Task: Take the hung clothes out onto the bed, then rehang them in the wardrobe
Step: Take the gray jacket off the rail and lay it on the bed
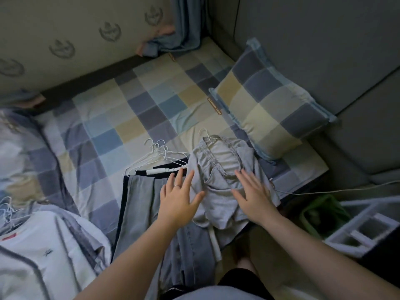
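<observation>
both hands are open with fingers spread, gripping nothing. my left hand (180, 198), a ring on one finger, lies over the edge of the grey shorts (218, 167), and my right hand (253, 197) lies flat across their crumpled middle, just below the elastic waistband. the shorts lie on the checked bed sheet (121, 118) near the bed's edge, with a white hanger hook (204, 135) poking out above the waistband. just left of them lie grey trousers (142, 198) with a dark side stripe, hanging over the bed's edge, and a bunch of white wire hangers (155, 155) at their top. a checked pillow (270, 100) sits beside the shorts. pale clothes (36, 245) lie heaped at the far left. a white cable (324, 191) runs off to the right.
</observation>
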The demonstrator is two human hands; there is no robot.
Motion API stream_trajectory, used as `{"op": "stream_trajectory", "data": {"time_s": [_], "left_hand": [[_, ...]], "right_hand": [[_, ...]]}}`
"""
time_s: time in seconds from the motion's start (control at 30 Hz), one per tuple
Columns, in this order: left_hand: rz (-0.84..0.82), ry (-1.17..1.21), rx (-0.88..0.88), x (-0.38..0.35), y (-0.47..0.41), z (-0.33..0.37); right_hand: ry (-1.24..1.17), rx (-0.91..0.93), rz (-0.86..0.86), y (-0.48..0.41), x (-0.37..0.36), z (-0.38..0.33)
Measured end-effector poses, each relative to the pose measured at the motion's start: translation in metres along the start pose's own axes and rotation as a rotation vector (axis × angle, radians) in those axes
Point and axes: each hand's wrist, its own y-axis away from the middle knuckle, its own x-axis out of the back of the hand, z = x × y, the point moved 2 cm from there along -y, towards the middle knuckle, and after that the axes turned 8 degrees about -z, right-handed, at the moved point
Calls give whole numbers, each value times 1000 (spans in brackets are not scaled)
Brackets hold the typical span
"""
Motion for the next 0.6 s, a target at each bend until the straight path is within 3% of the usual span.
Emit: {"op": "stream_trajectory", "data": {"time_s": [0.3,0.6], "left_hand": [[16,-97,-270,-1,91,-7],[3,-281,-660,-33,132,109]], "right_hand": [[123,-161,238,146,-42,-38],[80,-444,527,291,-38,4]]}}
